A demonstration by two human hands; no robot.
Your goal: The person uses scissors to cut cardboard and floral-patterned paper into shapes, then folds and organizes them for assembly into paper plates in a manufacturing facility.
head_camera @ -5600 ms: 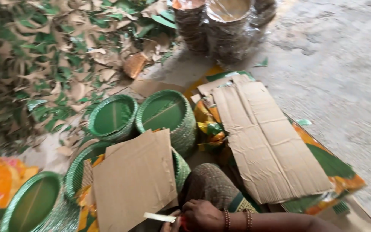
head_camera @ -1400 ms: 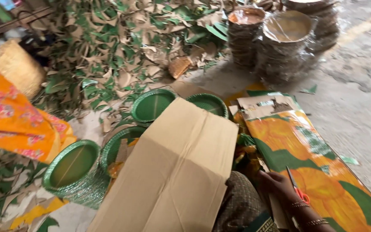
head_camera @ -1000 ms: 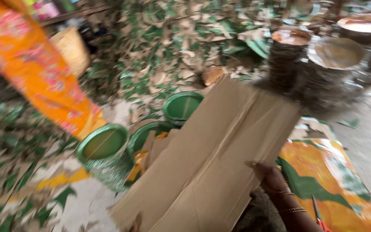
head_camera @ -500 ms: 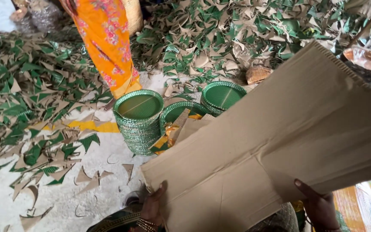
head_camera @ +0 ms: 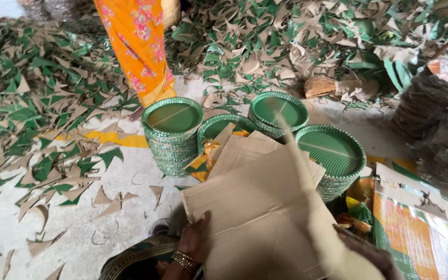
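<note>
The large brown cardboard sheet (head_camera: pixel 257 218) has dropped flat, now just below the green plate stacks (head_camera: pixel 175 132). Left hand (head_camera: pixel 193 241) pinches its edge; right hand hidden. Light, stiff, best gripped at edges.

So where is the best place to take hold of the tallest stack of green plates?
Probably low on the tallest stack of green plates, both hands cupping its ribbed sides from the front, where bare floor lies. It stands upright; a neighbouring stack crowds its right side.

The left hand (head_camera: pixel 193 239) grips the near edge of a brown cardboard sheet (head_camera: pixel 255 218). Four stacks of green paper plates (head_camera: pixel 174 136) stand just beyond it. Triangular offcuts (head_camera: pixel 53 98) litter the floor (head_camera: pixel 130 171).
</note>
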